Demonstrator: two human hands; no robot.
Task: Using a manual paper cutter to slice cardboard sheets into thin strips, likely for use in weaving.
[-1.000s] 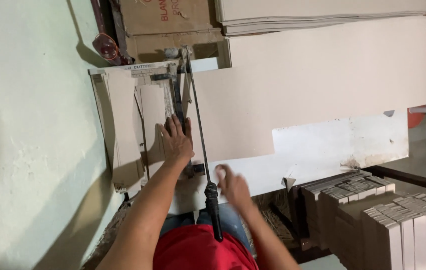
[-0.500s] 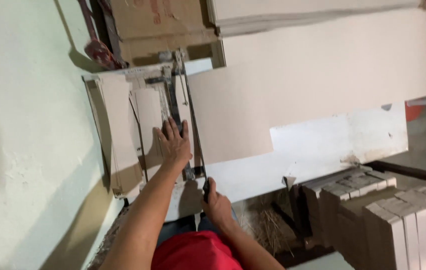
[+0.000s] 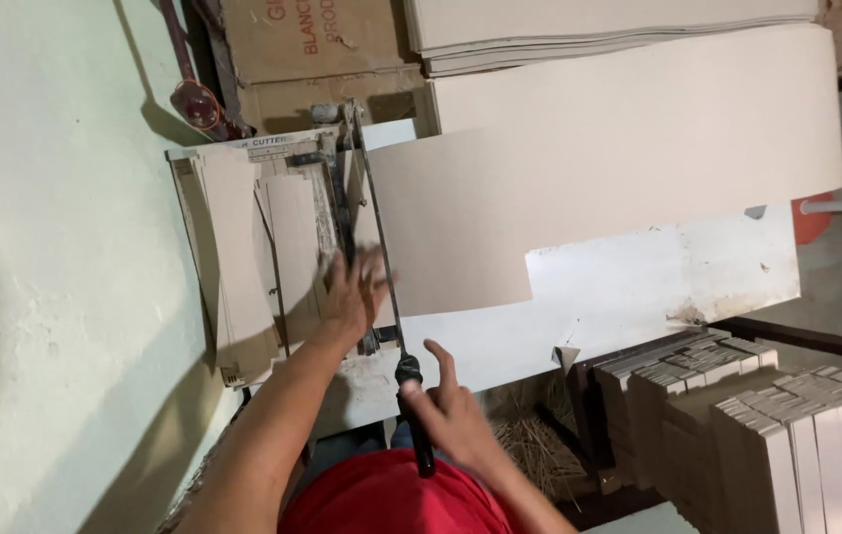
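Cardboard sheet under left hand, cutter handle in right hand

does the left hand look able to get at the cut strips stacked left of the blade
Probably yes: the left hand lies flat on the cutter bed right beside the cut strips, and nothing stands between them.

Brown printed carton, top left
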